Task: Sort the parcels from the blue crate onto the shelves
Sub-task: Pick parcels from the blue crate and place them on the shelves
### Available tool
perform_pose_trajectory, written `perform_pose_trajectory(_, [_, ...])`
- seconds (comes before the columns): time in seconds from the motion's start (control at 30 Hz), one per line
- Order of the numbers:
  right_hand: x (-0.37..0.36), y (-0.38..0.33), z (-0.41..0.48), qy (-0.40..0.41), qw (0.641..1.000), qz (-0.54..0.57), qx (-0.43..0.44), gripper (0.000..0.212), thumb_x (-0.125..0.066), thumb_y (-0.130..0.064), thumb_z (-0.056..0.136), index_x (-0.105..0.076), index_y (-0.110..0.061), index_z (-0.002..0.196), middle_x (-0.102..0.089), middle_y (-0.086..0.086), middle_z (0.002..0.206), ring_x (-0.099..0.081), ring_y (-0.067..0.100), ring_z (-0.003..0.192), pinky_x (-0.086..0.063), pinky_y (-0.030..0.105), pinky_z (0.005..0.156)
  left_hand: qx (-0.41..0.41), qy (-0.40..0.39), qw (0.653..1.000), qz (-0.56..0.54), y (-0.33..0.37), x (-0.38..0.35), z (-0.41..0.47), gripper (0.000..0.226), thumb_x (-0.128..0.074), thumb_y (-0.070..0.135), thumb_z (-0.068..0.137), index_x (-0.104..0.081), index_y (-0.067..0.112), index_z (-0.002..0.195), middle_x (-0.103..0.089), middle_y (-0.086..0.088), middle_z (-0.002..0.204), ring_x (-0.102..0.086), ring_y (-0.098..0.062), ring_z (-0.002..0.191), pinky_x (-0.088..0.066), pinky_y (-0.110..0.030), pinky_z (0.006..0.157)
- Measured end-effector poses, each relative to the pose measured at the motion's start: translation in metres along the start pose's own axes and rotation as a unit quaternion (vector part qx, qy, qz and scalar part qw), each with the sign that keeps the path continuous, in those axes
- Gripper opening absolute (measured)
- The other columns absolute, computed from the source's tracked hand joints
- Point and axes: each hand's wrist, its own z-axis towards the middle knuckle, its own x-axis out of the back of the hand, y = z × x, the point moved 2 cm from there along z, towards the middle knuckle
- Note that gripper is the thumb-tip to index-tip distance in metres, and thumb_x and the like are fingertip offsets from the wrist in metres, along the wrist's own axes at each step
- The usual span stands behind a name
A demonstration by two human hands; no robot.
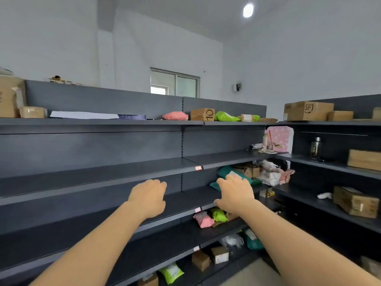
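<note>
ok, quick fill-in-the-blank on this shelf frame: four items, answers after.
1. The cardboard box on the top shelf is marked with the number ____.
2. The right hand rests on a teal parcel, while the left hand holds ____.
3. The pink mailer lies just to the ____ of that numbered box.
4. The large box at far right bears the letters ____.
Answers: 10; nothing; left; SF.
</note>
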Motion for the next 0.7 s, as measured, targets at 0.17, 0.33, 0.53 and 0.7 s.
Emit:
perform_pose_trajectory(0.17, [-0.017,0.038,-0.032,-0.034,0.997,-0.032,-0.056,0.046,-0.059,-0.044,0.086,-0.049,-0.020,0.124,-0.052,0.007,0.125,-0.045,0.028,0.120,-0.040,0.041,0.094,-0.054,-0.015,0.998,-0.013,0.046,-0.021,0.011,0.016,-0.054,0.026,0.091,-0.049,0.015,0.102,-0.054,0.000,0.104,-0.053,-0.020,0.100,-0.049,-0.034,0.076])
perform_pose_trajectory(0.33, [-0.035,0.085,-0.077,-0.082,0.989,-0.047,-0.110,0.052,-0.061,-0.047,0.086,-0.049,-0.020,0.129,-0.051,0.007,0.128,-0.045,0.029,0.123,-0.040,0.041,0.096,-0.128,-0.019,0.991,-0.033,0.109,-0.041,0.019,0.026,-0.052,0.035,0.093,-0.052,0.015,0.109,-0.055,-0.002,0.111,-0.054,-0.021,0.104,-0.048,-0.035,0.078])
perform_pose_trajectory(0.53, [-0.061,0.156,-0.134,-0.123,0.975,-0.054,-0.179,0.054,-0.062,-0.040,0.087,-0.047,-0.022,0.135,-0.051,0.008,0.131,-0.044,0.029,0.124,-0.041,0.040,0.096,-0.192,-0.043,0.978,-0.062,0.198,-0.070,0.031,0.026,-0.054,0.036,0.091,-0.052,0.017,0.109,-0.056,-0.002,0.116,-0.055,-0.024,0.108,-0.049,-0.037,0.079])
perform_pose_trajectory(0.7, [-0.078,0.226,-0.180,-0.164,0.959,-0.053,-0.224,0.051,-0.065,-0.040,0.086,-0.050,-0.021,0.131,-0.053,0.007,0.127,-0.046,0.028,0.121,-0.042,0.040,0.095,-0.237,-0.065,0.966,-0.081,0.287,-0.085,0.041,0.037,-0.054,0.035,0.090,-0.051,0.018,0.122,-0.054,-0.003,0.125,-0.052,-0.024,0.117,-0.050,-0.039,0.086])
